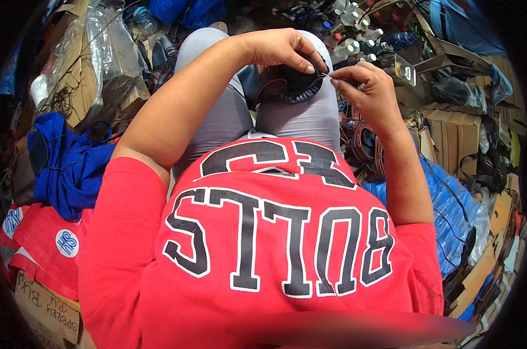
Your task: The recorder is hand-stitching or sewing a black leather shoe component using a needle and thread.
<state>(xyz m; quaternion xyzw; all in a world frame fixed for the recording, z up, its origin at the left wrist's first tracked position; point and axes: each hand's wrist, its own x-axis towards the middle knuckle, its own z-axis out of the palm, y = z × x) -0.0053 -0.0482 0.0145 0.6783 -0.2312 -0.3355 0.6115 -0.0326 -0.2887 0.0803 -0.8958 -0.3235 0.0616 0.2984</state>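
Observation:
A dark shoe (303,88) with a ridged edge and a brown inner side rests on my right thigh. My left hand (285,49) curls over its far side, with thumb and fingers closed on it. Just to the right, my right hand (369,92) is closed in a pinch between thumb and forefinger. Between the two hands runs a thin, pale strand (325,75) at the shoe's edge, its near end in the right fingertips. It is too small to tell whether it is thread or a needle. The lower part of the shoe's far side is hidden by my left hand.
Several small bottles (352,49) with white caps stand beyond my right hand. Flattened cardboard (452,139) and blue plastic wrap (443,215) lie on the right. On the left are blue cloth (71,166), a red bag (45,235) and clear plastic (109,43).

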